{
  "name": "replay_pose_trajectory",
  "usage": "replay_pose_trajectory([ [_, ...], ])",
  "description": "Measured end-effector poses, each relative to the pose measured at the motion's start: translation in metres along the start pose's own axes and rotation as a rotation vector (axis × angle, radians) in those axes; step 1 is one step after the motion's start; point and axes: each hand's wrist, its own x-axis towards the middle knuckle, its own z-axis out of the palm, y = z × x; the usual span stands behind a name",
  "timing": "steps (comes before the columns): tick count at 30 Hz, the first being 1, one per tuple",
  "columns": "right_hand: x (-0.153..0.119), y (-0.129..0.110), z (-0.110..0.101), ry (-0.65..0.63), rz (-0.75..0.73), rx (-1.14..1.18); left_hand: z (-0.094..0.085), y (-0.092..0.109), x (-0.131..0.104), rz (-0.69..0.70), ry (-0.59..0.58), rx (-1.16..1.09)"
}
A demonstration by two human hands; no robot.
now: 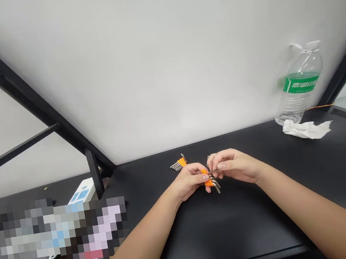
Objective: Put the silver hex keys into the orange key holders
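Note:
My left hand is closed on an orange holder with several metal hex keys sticking out of its right side. Thumb and fingers of my right hand pinch one thin metal key at the holder's upper right. Both hands are close together above the black table. Just behind my left hand, a second orange holder with several hex keys fanned out lies on the table.
At the back right stands a clear bottle with a green label, a crumpled white tissue in front of it. A white power strip lies at the left, beyond a black frame post. Pixelated areas cover the lower left.

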Motion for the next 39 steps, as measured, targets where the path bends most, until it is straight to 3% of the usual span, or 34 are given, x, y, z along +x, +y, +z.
replay_pose_trajectory([
  [4, -0.001, 0.002, -0.003, 0.071, 0.054, 0.05, 0.0, 0.002, -0.001, 0.046, 0.069, -0.014],
  [8, -0.001, 0.003, -0.005, 0.083, 0.11, 0.097, -0.001, 0.002, 0.0, 0.036, 0.063, 0.048],
  [13, -0.002, 0.001, -0.01, 0.126, 0.082, 0.062, -0.002, 0.0, 0.0, 0.08, 0.095, 0.023],
  [17, -0.001, 0.001, -0.008, 0.133, 0.098, -0.086, -0.006, 0.0, 0.001, 0.099, 0.137, 0.089],
  [21, 0.002, 0.007, -0.002, 0.107, 0.135, -0.289, -0.002, 0.0, 0.0, 0.025, 0.081, 0.209],
  [25, 0.005, 0.012, -0.001, 0.148, 0.132, -0.405, 0.004, 0.0, -0.002, 0.001, 0.051, 0.212],
  [28, 0.007, 0.015, -0.003, 0.174, 0.126, -0.464, 0.003, -0.001, -0.001, 0.016, 0.09, 0.2],
  [33, 0.01, 0.025, -0.011, 0.343, -0.024, -1.003, -0.001, -0.006, 0.004, 0.106, 0.174, 0.176],
  [36, 0.007, 0.032, -0.016, 0.232, 0.03, -1.359, -0.004, -0.005, 0.005, 0.153, 0.242, 0.083],
  [39, 0.004, 0.033, -0.016, 0.144, 0.129, -1.552, -0.005, 0.0, 0.005, 0.169, 0.305, -0.001],
])
